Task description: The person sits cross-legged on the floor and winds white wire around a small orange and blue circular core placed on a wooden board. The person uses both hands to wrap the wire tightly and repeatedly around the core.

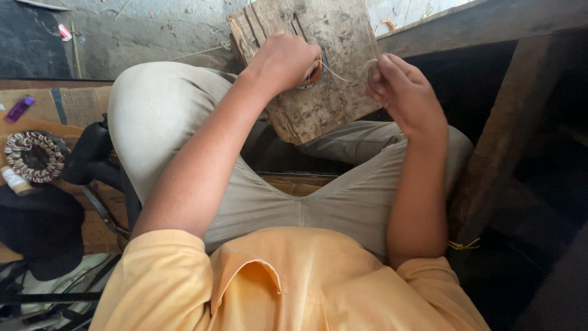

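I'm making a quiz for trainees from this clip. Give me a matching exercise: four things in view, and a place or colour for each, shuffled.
Things:
1. left hand
2. right hand
3. lighter
4. wound coil ring

Descriptions:
A. purple, on cardboard at far left
B. pinches a thin wire
C. grips a small orange spool against the wooden board
D. ring with pale windings, left of the knee

Pairs: 1-C, 2-B, 3-A, 4-D

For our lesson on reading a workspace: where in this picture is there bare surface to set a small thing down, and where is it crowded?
Bare: the worn wooden board below the left hand and right hand, and the cardboard right of the purple lighter. Crowded: the lower left, around the wound coil, small bottle and dark cloth.
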